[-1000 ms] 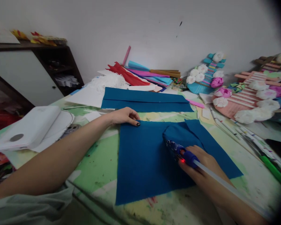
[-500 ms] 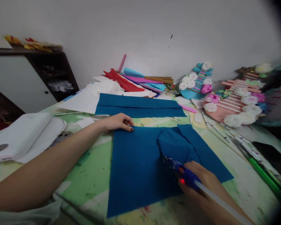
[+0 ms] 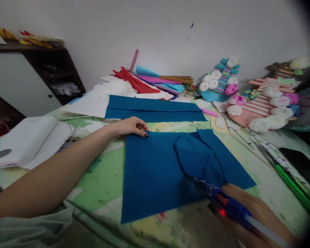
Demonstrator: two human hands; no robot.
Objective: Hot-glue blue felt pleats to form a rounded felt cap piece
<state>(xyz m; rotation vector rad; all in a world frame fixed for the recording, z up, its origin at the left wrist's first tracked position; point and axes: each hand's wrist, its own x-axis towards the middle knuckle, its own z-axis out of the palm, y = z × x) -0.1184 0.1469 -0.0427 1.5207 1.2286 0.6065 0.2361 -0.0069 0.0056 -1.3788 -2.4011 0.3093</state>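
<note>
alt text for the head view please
The right hand holds a blue glue gun at the edge of a rounded blue piece on a blue sheet; the left hand touches the sheet's far left corner. Flowered crafts sit farther back.

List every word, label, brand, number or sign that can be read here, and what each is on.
None can be read.
Glue gun in the right hand: pale marks on its barrel, too blurred to tell whether they are lettering.
White device at the left: faint marks, too small to read.
Near blue sheet: no text visible.
</note>
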